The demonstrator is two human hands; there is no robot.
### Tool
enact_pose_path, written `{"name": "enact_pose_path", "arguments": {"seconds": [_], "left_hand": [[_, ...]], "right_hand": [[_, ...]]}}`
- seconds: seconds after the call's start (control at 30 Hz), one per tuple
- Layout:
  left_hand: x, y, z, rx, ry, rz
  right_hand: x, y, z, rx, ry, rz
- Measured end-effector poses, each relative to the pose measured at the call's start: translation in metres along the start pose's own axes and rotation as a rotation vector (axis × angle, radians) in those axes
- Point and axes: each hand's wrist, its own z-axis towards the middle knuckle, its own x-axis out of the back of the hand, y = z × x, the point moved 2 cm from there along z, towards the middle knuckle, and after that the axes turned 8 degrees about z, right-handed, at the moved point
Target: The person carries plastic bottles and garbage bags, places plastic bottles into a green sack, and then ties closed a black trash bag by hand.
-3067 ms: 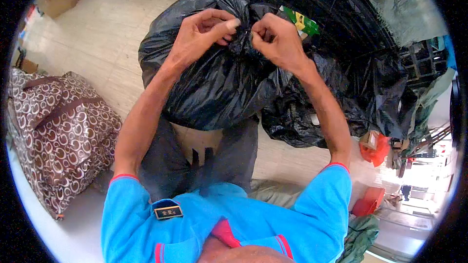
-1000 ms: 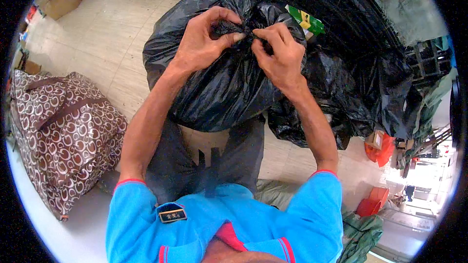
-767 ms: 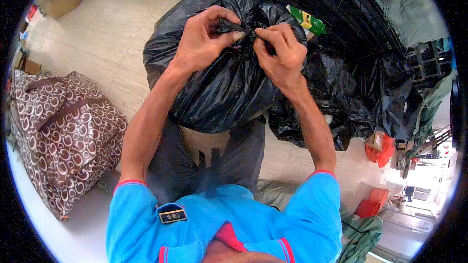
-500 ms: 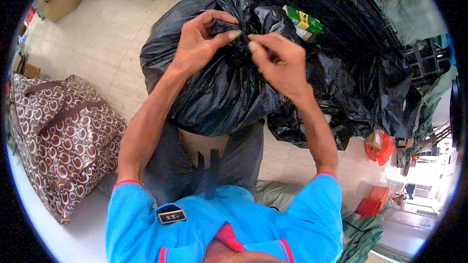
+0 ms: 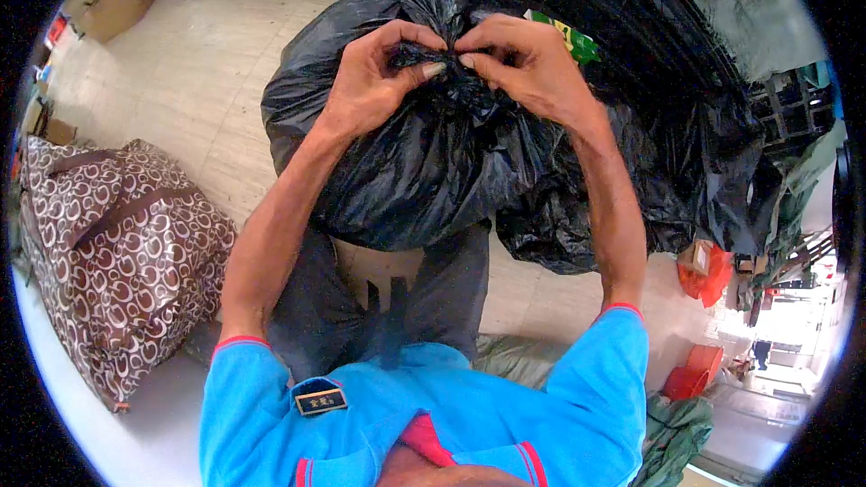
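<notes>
A large, rounded black plastic bag [image 5: 388, 171] lies on the pale floor [image 5: 212, 63] in front of the person's 2 dark-trousered legs [image 5: 442, 298], its gathered black neck [image 5: 446, 11] near its upper side. The left hand [image 5: 365, 86] pinches a fold of that neck between thumb and fingers. The right hand [image 5: 550, 68] has just come up level with it, thumb and forefinger closed on the same gather, so 2 hands now appear to grip nearly the same spot. How the plastic runs between the fingertips is too small to tell.

Just beyond the right hand is a green-and-yellow printed carton [image 5: 582, 45], partly hidden. Crumpled black plastic sheeting [image 5: 550, 225] lies beside the bag on the right; a brown fabric bag with white ring patterns [image 5: 135, 261] stands apart on the left.
</notes>
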Motion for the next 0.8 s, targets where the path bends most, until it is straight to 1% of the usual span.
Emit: {"name": "enact_pose_path", "arguments": {"seconds": [0.13, 0.2, 0.3, 0.43, 0.5, 0.53, 0.6, 0.73, 0.8], "left_hand": [[0.000, -0.002, 0.002, -0.019, -0.032, -0.015], [-0.001, -0.003, 0.002, -0.011, -0.048, -0.046], [0.002, -0.008, 0.004, 0.006, -0.076, -0.041], [0.002, -0.008, 0.003, 0.029, -0.059, -0.007], [0.001, -0.009, 0.003, 0.056, -0.051, -0.086], [0.002, -0.008, 0.002, 0.057, -0.050, -0.087], [0.002, -0.008, 0.002, 0.127, -0.041, -0.058], [0.000, -0.007, 0.000, 0.135, -0.056, -0.057], [-0.001, -0.003, 0.000, 0.129, -0.074, -0.077]], "right_hand": [[-0.003, 0.009, -0.003, 0.011, 0.038, 0.025], [-0.003, 0.012, -0.003, -0.018, -0.012, 0.081], [-0.003, 0.012, -0.001, -0.036, -0.028, 0.114], [-0.008, 0.014, 0.003, -0.030, -0.042, 0.107], [-0.011, 0.010, 0.003, -0.001, -0.049, 0.020], [-0.013, 0.008, 0.003, -0.001, -0.051, 0.021], [-0.013, 0.005, 0.002, 0.000, -0.002, -0.010], [-0.014, 0.004, -0.003, 0.014, 0.025, -0.050], [-0.012, 0.008, -0.005, -0.011, 0.046, -0.111]]}}
